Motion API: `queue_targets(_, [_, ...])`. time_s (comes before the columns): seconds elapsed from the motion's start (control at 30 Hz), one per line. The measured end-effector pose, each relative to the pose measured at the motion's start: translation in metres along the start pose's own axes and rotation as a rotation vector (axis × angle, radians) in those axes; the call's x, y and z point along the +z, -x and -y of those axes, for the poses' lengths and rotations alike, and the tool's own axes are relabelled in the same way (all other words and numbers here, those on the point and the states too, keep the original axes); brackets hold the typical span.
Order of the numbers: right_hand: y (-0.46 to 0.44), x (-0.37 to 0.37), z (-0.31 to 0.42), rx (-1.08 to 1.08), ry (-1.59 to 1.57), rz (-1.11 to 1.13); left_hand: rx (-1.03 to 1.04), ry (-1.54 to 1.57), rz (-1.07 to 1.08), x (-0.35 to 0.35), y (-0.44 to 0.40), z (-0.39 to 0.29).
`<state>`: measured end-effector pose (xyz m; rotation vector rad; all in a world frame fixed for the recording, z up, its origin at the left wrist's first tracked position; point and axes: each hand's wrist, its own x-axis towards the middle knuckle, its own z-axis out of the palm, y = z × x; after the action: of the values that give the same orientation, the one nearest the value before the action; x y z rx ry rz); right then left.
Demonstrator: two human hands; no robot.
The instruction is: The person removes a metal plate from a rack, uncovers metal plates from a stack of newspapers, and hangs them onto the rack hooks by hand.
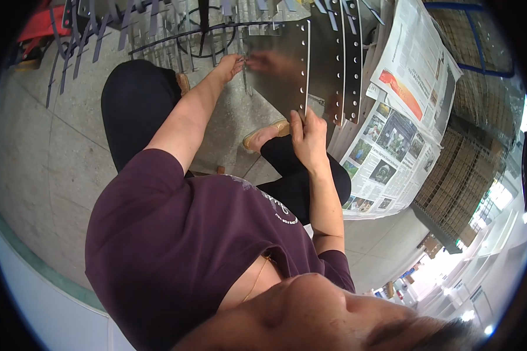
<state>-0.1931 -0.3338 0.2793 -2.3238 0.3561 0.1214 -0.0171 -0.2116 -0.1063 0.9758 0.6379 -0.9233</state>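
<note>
A thin, shiny metal sheet (278, 64) stands in front of me, with a row of round holes along its right edge. My right hand (310, 130) is closed on the lower right corner of this metal sheet, thumb on its face. My left hand (231, 66) is at the sheet's left edge, fingers drawn together; whether they grip the edge or something small there cannot be made out. The hand's reflection shows in the metal. Just right of it stand more dark metal sheets (350, 64) with holed edges.
Newspapers (401, 117) cover a stack at the right. A dark rack bar (175, 36) with hanging metal strips (102, 35) spans the top left. My sandalled foot (266, 136) rests on the concrete floor (58, 164). Stacked brown material (454, 175) stands farther right.
</note>
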Motion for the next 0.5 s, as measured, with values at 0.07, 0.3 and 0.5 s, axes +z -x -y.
queue_targets(0.07, [0.000, 0.001, -0.004, -0.007, 0.003, 0.000, -0.005, -0.007, 0.028, -0.004, -0.003, 0.000])
queue_targets(0.3, [0.002, 0.004, -0.005, -0.059, -0.137, -0.023, -0.025, -0.047, 0.040, 0.000, 0.014, -0.014])
queue_targets(0.5, [0.003, 0.013, -0.009, -0.077, -0.122, 0.001, -0.052, 0.007, 0.287, 0.000, 0.008, -0.017])
